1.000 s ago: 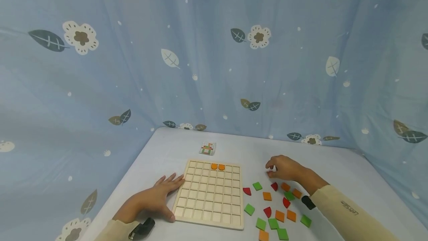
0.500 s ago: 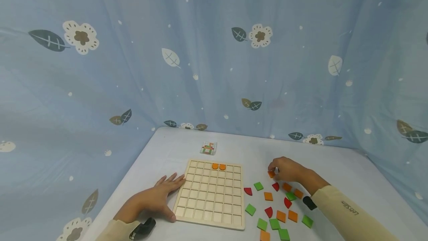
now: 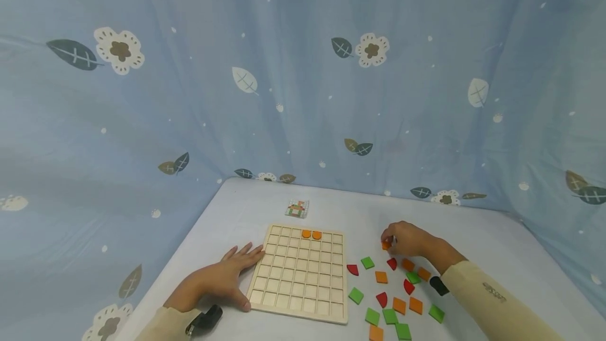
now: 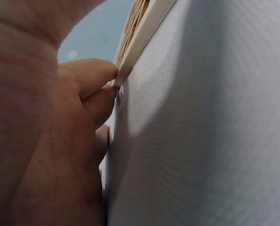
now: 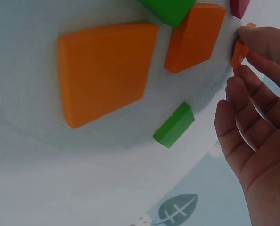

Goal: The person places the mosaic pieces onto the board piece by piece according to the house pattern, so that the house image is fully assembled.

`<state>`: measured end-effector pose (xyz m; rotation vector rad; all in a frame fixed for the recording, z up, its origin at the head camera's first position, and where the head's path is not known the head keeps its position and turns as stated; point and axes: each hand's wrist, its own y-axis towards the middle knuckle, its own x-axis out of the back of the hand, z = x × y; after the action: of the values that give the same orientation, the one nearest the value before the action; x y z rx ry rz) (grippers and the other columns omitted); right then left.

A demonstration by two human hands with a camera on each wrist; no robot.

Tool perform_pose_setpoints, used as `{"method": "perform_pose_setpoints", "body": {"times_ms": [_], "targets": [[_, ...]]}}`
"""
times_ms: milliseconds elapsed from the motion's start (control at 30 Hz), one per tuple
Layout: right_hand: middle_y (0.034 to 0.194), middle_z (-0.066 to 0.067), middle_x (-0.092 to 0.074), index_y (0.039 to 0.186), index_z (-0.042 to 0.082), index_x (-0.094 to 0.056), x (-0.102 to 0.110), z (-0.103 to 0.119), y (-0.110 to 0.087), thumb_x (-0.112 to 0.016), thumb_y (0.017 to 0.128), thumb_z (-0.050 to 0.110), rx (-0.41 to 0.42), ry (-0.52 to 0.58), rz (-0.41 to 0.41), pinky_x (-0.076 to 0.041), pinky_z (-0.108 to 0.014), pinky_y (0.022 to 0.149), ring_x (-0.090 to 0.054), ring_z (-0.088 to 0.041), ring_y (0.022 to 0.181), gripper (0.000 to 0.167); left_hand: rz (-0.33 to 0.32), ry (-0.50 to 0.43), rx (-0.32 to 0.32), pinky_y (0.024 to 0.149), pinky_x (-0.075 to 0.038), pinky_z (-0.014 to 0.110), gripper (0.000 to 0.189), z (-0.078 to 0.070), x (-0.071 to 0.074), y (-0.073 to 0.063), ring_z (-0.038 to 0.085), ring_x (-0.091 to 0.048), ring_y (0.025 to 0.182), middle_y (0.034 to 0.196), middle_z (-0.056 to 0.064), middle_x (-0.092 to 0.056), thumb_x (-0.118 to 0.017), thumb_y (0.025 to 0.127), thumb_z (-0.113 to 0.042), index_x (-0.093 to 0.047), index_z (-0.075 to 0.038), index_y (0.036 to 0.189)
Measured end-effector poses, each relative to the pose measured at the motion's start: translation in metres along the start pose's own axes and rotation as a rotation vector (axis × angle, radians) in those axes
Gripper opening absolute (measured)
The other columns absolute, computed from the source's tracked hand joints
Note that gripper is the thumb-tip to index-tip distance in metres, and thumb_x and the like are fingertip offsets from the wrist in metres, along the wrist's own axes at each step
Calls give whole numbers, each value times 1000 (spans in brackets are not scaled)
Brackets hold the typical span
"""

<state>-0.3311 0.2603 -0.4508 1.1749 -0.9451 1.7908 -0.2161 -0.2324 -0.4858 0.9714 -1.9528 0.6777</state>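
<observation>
My left hand lies with fingers spread along the left side of a wooden grid board. In the left wrist view, its fingertips touch the board's edge. Two orange round pieces sit side by side in the board's top row. To the right of the board, my right hand pinches a small orange tile between thumb and finger, low over the table. In the right wrist view this orange tile is partly hidden by the thumb, and the other fingers are loosely bent.
Loose green squares, orange squares and red quarter-round pieces lie scattered right of the board. A small pattern card lies behind it. A blue printed curtain borders the white table.
The right thumb and finger have closed on the orange tile, which now shows between them. The left hand and board stay put; the head view has shifted slightly.
</observation>
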Motion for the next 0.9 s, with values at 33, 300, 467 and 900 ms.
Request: {"method": "perform_pose_setpoints", "body": {"times_ms": [33, 300, 467, 900], "targets": [[90, 6, -60, 100, 17, -73, 1, 0, 0, -80, 77, 12, 3, 2, -2, -54, -38, 81, -53, -18, 86, 24, 0, 0, -4, 115, 1, 57, 128, 0, 0, 1, 34, -4, 147, 161, 3, -18, -82, 53, -66, -28, -11, 154], [89, 8, -59, 100, 19, -74, 5, 9, 9, -80, 78, 14, 31, -35, -14, -53, -31, 76, -52, -16, 83, 23, -3, 2, -14, 114, 1, 59, 128, 0, 1, 1, 36, -7, 146, 160, 5, -20, -83, 52, -66, -30, -9, 153], [86, 9, -59, 98, 17, -74, 8, 19, 11, -79, 79, 14, 70, -58, -13, -53, -31, 73, -53, -15, 81, 21, -1, 16, -12, 114, 0, 58, 127, 2, 0, 2, 34, -6, 147, 160, 5, -20, -82, 53, -67, -29, -10, 154], [84, 12, -58, 97, 18, -75, 6, 46, 18, -80, 79, 18, 128, -112, -32, -50, -28, 74, -52, -11, 79, 19, 3, 12, -14, 114, 1, 58, 126, 0, 0, 2, 35, -6, 147, 160, 5, -20, -83, 53, -65, -31, -10, 153]]}}
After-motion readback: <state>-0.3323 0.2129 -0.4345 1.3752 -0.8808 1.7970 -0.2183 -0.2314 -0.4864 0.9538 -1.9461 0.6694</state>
